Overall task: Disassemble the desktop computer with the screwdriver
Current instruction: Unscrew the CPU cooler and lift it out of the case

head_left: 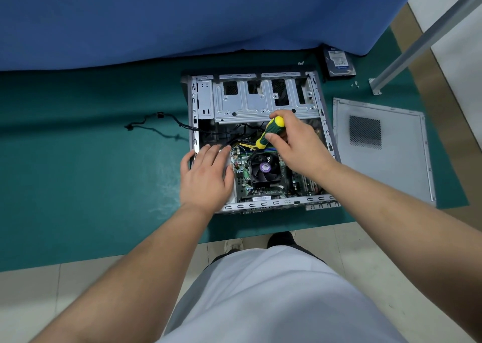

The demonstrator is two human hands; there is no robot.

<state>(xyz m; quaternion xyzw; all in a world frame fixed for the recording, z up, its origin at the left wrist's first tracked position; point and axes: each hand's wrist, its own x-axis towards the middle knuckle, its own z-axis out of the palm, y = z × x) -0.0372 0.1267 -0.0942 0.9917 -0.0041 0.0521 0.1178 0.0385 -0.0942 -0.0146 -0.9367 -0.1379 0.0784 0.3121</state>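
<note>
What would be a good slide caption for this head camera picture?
Right hand works a yellow-green screwdriver beside the CPU fan while the left hand steadies the open computer case.

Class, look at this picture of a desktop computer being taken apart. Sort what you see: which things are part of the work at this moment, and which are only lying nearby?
In use:
- computer case, open
- screwdriver, held by the right hand
- cooler fan
- left hand, flat on the case

Lying nearby:
- side panel
- hard drive
- loose screws
- black cable

One open computer case (257, 100), one screwdriver (268, 132), one detached side panel (396, 165), one hard drive (339, 62), one loose cable (156, 126), two hands: left hand (206, 175), right hand (297, 144).
</note>
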